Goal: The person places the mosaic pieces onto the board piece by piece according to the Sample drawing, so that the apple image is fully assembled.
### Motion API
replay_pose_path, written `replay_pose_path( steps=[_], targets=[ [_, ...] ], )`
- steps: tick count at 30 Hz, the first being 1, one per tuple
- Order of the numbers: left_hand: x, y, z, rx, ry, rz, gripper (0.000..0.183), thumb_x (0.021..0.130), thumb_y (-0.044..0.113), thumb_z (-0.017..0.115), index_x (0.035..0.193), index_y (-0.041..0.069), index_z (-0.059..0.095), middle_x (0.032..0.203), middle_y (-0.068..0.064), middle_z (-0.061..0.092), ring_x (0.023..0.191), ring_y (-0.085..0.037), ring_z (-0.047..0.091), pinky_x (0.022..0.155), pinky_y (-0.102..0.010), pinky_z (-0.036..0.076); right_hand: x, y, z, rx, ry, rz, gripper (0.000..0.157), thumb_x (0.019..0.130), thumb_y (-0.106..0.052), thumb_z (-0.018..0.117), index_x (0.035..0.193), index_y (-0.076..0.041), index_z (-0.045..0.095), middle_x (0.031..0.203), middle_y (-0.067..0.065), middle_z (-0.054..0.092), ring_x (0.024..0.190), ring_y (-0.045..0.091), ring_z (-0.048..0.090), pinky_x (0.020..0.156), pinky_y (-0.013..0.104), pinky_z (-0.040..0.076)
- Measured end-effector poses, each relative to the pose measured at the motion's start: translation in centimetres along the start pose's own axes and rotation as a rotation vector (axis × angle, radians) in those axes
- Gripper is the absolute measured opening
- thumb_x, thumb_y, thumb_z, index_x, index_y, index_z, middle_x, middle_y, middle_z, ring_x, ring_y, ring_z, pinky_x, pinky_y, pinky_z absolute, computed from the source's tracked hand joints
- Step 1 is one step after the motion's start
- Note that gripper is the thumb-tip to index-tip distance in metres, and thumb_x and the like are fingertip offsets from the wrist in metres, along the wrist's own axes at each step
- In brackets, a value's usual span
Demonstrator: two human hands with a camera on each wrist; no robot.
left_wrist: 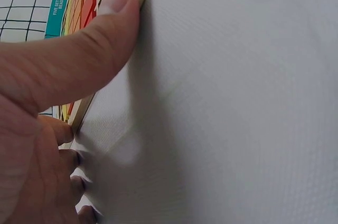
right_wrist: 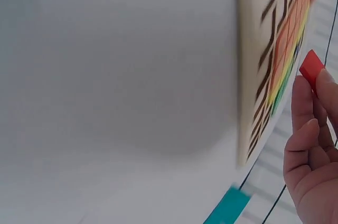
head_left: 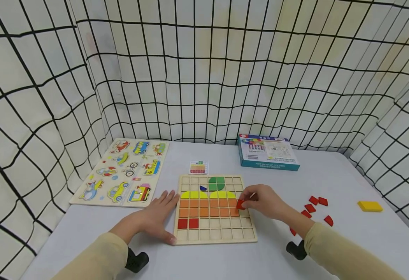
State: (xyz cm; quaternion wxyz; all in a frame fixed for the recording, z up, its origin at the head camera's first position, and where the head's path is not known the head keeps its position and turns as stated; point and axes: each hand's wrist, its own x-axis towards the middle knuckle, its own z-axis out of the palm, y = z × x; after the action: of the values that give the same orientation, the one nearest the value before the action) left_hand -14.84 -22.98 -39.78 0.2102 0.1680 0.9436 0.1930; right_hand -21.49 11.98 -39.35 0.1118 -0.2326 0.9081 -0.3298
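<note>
A wooden grid board (head_left: 218, 235) lies on the table, with green, yellow, orange and red tiles in its cells and a small dark blue piece near the top. My left hand (head_left: 157, 217) rests along its left side, fingers spread; in the left wrist view the thumb (left_wrist: 113, 28) presses on the board's corner. Between thumb and fingertips, my right hand (head_left: 265, 202) pinches a red tile (right_wrist: 312, 67), held over the board's right side by the end of the orange rows. Two red tiles (head_left: 188, 223) sit at the left of a lower row.
Several loose red pieces (head_left: 310, 208) lie to the right, with a yellow block (head_left: 370, 206) beyond. A small pattern card (head_left: 199, 167) is behind the board. A vehicle puzzle board (head_left: 123, 171) lies at left, a teal box (head_left: 269, 153) at back right. Black netting (head_left: 193, 81) surrounds the table.
</note>
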Motion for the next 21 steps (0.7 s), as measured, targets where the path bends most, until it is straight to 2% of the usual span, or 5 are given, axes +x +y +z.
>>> replay_pose_path(
  steps=[5, 10, 14, 21],
  targets=[
    [0.1, -0.1, 0.1, 0.001, 0.003, 0.001, 0.123, 0.071, 0.043, 0.091, 0.162, 0.000, 0.021, 0.171, -0.023, 0.012, 0.158, -0.047, 0.004, 0.126, -0.067, 0.011, 1.1, -3.5, 3.1, 0.028, -0.082, -0.035, 0.005, 0.092, -0.010, 0.076, 0.096, -0.012, 0.077, 0.093, -0.003, 0.072, 0.083, 0.013, 0.060, 0.076, 0.019, 0.057],
    [0.3, -0.2, 0.2, -0.002, 0.002, -0.003, 0.123, 0.070, 0.043, 0.091, 0.162, 0.000, 0.021, 0.171, -0.023, 0.012, 0.158, -0.047, 0.004, 0.126, -0.067, 0.010, 1.6, -5.9, 5.4, 0.020, -0.122, -0.053, 0.003, 0.091, -0.011, 0.077, 0.093, -0.013, 0.078, 0.086, -0.007, 0.072, 0.081, 0.012, 0.058, 0.069, 0.017, 0.052],
    [0.3, -0.2, 0.2, -0.006, 0.004, 0.004, 0.123, 0.070, 0.043, 0.091, 0.161, 0.000, 0.021, 0.171, -0.023, 0.012, 0.158, -0.047, 0.003, 0.126, -0.068, 0.010, 1.7, -6.9, 6.6, 0.003, -0.120, -0.049, 0.003, 0.091, -0.012, 0.078, 0.093, -0.013, 0.079, 0.083, -0.008, 0.071, 0.080, 0.011, 0.056, 0.067, 0.016, 0.051],
    [0.1, -0.1, 0.1, -0.006, 0.006, 0.003, 0.122, 0.070, 0.042, 0.092, 0.161, -0.001, 0.022, 0.171, -0.024, 0.013, 0.158, -0.048, 0.004, 0.126, -0.067, 0.010, 1.8, -7.5, 7.7, -0.039, -0.081, -0.034, 0.004, 0.091, -0.013, 0.078, 0.094, -0.013, 0.079, 0.084, -0.009, 0.071, 0.080, 0.010, 0.057, 0.069, 0.017, 0.051]
  ],
)
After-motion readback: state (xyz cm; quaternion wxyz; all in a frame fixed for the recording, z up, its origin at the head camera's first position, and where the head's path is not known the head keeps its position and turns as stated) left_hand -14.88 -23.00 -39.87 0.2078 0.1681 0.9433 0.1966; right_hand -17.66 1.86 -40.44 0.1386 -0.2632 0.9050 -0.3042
